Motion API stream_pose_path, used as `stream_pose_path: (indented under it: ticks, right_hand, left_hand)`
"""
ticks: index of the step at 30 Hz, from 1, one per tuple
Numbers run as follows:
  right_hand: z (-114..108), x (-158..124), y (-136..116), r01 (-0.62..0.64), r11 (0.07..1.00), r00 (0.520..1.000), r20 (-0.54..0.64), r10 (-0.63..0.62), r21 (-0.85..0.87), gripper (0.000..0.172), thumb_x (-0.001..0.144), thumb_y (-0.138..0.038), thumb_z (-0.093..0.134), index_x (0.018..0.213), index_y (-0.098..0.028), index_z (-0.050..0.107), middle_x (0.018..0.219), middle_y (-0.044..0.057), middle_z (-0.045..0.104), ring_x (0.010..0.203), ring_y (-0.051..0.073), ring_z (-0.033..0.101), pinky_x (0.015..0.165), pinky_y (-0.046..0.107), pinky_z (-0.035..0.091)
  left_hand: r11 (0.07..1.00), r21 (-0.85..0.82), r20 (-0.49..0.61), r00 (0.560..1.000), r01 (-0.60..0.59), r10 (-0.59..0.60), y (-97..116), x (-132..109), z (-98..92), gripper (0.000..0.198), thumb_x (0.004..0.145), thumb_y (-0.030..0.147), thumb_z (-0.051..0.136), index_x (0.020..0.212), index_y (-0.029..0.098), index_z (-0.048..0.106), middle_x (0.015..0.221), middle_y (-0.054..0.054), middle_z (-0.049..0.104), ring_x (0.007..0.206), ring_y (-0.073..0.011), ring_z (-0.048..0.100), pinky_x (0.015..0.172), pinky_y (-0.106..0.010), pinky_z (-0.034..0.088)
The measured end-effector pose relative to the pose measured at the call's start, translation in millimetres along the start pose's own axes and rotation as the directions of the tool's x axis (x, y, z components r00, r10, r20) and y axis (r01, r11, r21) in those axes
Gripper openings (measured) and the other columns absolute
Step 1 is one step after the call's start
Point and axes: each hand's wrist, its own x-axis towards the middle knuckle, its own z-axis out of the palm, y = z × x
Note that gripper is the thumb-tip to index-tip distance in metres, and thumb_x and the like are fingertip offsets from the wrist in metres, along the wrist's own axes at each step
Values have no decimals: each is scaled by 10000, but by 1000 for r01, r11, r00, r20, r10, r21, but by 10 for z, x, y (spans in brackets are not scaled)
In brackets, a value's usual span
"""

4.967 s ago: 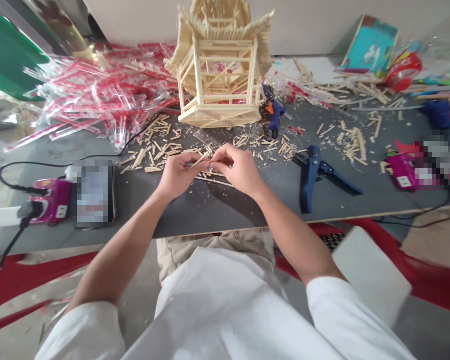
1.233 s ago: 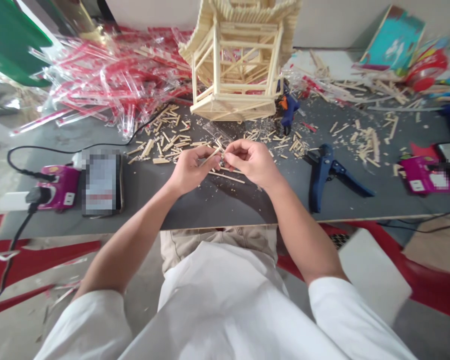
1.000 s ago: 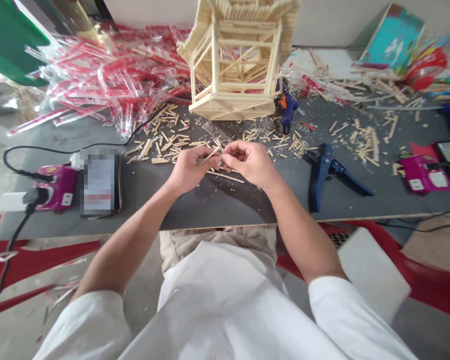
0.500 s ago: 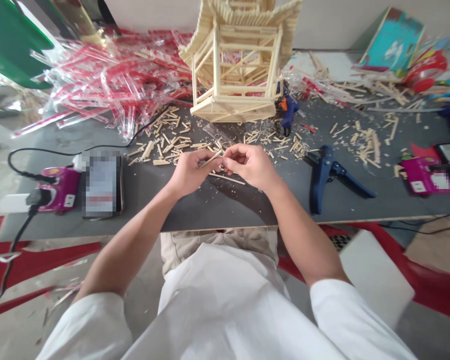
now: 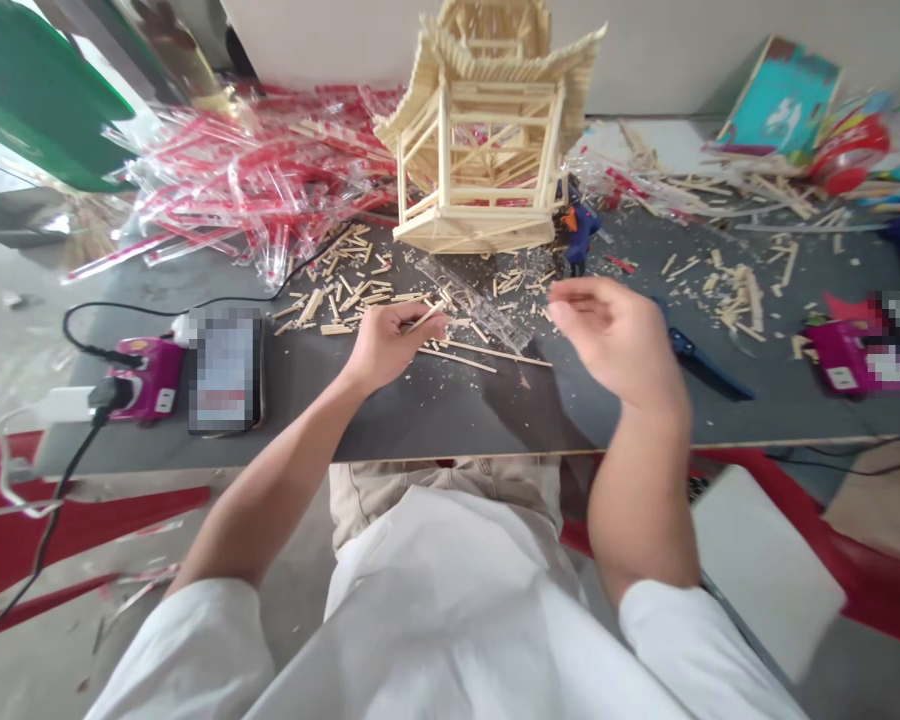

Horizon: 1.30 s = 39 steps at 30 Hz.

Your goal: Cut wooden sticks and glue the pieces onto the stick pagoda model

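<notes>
My left hand (image 5: 391,345) pinches a thin wooden stick (image 5: 425,319) between thumb and fingers above the table. My right hand (image 5: 607,330) is held apart from it, loosely curled with the fingers spread and nothing visible in them. Under and beyond that hand lies a blue hand cutter (image 5: 709,365), its head and one handle largely hidden. Two long thin sticks (image 5: 495,353) rest on the table between my hands. A pavilion model (image 5: 484,215) built of such sticks stands behind, with a blue glue gun (image 5: 581,232) at its right side.
Cut stick pieces (image 5: 337,290) and crumbs litter the table (image 5: 450,410) before the model. A heap of clear and red plastic wrappers (image 5: 255,180) lies back left. A phone (image 5: 225,370) and a purple power strip (image 5: 150,375) sit left; another purple strip (image 5: 855,355) is right.
My right hand has left my left hand and moved right, over the blue cutter. The left hand keeps the stick nearly in place. A second long stick and a clear plastic piece now show between them.
</notes>
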Motion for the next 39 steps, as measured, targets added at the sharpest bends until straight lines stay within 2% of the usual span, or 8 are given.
stream_pose_path:
  ticks: [6,14,18,25,28,31,33,39]
  right_hand:
    - [-462,-514,690,-311,744,948,-246,201,-592,1109,832,-729,695,1592,24,404,1556,372,480,1454,486,489,1189,645,410]
    - [-624,-729,923,-411,614,911,-283,299,-674,1419,754,-986,542,1682,28,193,1719,394,175,1602,582,141,1250,706,213]
    - [-907,-730,936,-486,516,858,-273,435,-705,1316,837,-907,538,1669,62,216,1672,424,268,1566,590,250,1248,641,243]
    - [-1076,-722,816,-364,353,877,-189,442,-862,689,1024,-538,499,1354,61,584,1322,472,569,1320,538,562,1030,595,444]
    - [-1072,-761,677,-446,480,834,-156,530,-755,507,1074,-492,398,1134,-77,682,1109,344,712,1106,414,704,959,511,505]
    - [-872,-889,480,-605,750,782,-26,622,-269,561,1072,-642,349,1040,-191,681,976,178,758,829,293,734,788,423,583]
    - [-606,-965,301,-612,789,785,159,599,45,602,995,-766,457,1028,-209,682,1005,143,761,808,269,726,723,384,600]
    - [343,-877,-349,-485,867,824,391,411,110,616,998,-804,424,881,-239,638,837,48,725,783,217,676,735,319,523]
  left_hand:
    - [997,-16,-136,988,-80,77,-30,1,35,209,934,381,734,908,202,840,836,-31,807,766,-152,709,699,-252,511]
    - [997,-16,-169,983,-82,78,-49,9,48,177,930,355,740,938,212,843,798,-31,805,663,-136,688,613,-242,507]
    - [996,-29,-203,976,-81,74,-54,12,29,179,933,367,746,921,219,845,754,-24,789,572,-106,613,538,-227,441]
    - [996,-52,-253,966,-68,53,-11,-10,24,191,934,391,749,915,229,847,752,-19,782,487,-77,440,468,-243,316]
    - [996,-49,-266,962,-75,59,4,-12,21,201,935,397,748,906,225,849,730,-12,770,484,-72,409,470,-246,286]
    - [997,-14,-287,956,-76,69,9,-3,24,212,936,396,744,899,216,850,713,-10,765,484,-74,425,476,-249,284]
    - [997,6,-301,951,-74,72,7,2,33,225,937,403,740,904,209,850,737,-18,781,528,-91,513,505,-245,345]
    - [995,29,-347,933,-92,97,18,-6,29,231,945,421,744,934,215,847,804,-16,811,687,-130,678,672,-255,512]
